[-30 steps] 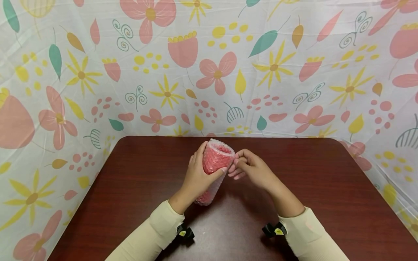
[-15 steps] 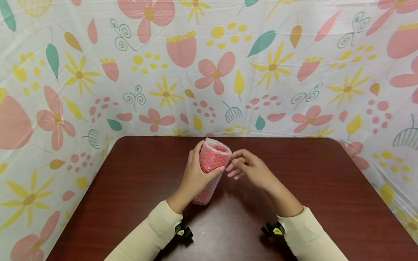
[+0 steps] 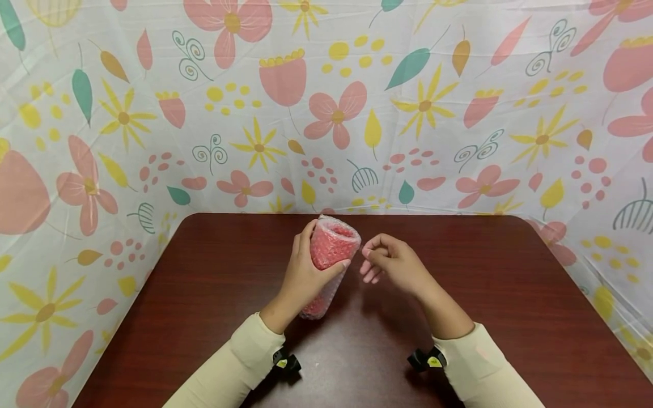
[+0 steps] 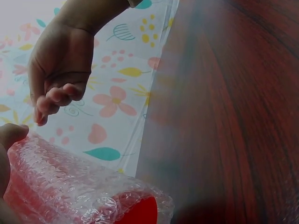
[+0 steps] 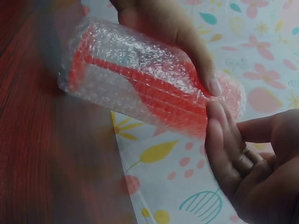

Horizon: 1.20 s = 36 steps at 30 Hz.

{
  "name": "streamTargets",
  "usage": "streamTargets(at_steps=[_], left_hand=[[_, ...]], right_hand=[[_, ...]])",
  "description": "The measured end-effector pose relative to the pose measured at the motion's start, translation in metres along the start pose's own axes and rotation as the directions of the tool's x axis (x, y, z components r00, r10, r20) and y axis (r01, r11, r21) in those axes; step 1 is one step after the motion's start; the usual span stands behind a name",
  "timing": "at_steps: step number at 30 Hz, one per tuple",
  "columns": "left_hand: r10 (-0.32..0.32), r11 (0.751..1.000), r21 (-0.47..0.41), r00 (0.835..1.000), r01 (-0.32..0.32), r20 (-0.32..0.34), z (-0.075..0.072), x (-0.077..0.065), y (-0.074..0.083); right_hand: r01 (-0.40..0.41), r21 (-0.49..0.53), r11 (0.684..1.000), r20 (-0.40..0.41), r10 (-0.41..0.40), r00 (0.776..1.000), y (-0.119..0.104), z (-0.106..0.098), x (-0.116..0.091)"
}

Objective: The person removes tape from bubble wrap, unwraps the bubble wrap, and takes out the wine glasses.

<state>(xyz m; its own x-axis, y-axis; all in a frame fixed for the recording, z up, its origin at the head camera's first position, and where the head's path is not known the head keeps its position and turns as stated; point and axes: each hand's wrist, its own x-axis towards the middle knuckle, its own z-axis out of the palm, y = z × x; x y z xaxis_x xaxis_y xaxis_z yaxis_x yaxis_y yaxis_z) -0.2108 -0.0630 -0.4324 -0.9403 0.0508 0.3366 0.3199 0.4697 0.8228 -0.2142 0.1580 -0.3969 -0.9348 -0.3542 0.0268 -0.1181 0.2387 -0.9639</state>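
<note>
In the head view my left hand [image 3: 308, 269] grips a bubble-wrapped red goblet [image 3: 336, 243] around its upper part, thumb across the near side. The wrapped goblet leans, its wide end up and to the right. Through the clear wrap in the right wrist view, the red stem and foot [image 5: 79, 60] show. Just right of the upper rim is my right hand [image 3: 395, 263], its fingers loosely bent and a small gap from the wrap. Nothing can be made out between those fingers. From the left wrist, the bubble wrap [image 4: 70, 182] looks loose at one end, with red inside.
A dark reddish-brown wooden table [image 3: 229, 255] lies under both hands. Behind it and at the sides hangs a white cloth [image 3: 204, 124] printed with flowers and leaves. Black wrist cameras [image 3: 288, 362] are strapped at both cuffs.
The wrapped goblet and left hand have shifted slightly left in view. My right fingers, earlier at the upper rim of the wrap, have come a little away to the right.
</note>
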Motion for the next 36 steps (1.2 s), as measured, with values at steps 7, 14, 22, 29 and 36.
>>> streamTargets(at_steps=[7, 14, 22, 29, 36], left_hand=[[-0.002, 1.000, 0.008, 1.000, 0.002, 0.001, -0.0013, 0.0011, -0.0005], [0.013, 1.000, 0.008, 1.000, -0.013, 0.007, 0.0007, 0.0000, -0.0004], [0.025, 1.000, -0.016, 0.999, -0.025, 0.023, 0.0018, -0.0015, -0.0004], [0.031, 0.999, -0.020, 0.997, -0.029, 0.072, 0.0006, -0.0020, 0.0012], [0.024, 0.998, -0.055, 0.998, -0.020, 0.060, 0.0013, -0.0014, -0.0002]], right_hand=[[0.039, 0.061, 0.997, 0.024, -0.041, 0.999, 0.0008, 0.0017, 0.0002], [0.049, 0.018, 0.999, 0.010, -0.049, 0.999, 0.0016, 0.0018, 0.0005], [0.068, -0.003, 0.998, -0.004, -0.068, 0.998, 0.0015, 0.0024, 0.0005], [0.050, -0.013, 0.999, -0.002, -0.050, 0.999, 0.0028, 0.0022, 0.0011], [0.035, -0.020, 0.999, 0.014, -0.034, 0.999, 0.0010, 0.0023, -0.0001]])
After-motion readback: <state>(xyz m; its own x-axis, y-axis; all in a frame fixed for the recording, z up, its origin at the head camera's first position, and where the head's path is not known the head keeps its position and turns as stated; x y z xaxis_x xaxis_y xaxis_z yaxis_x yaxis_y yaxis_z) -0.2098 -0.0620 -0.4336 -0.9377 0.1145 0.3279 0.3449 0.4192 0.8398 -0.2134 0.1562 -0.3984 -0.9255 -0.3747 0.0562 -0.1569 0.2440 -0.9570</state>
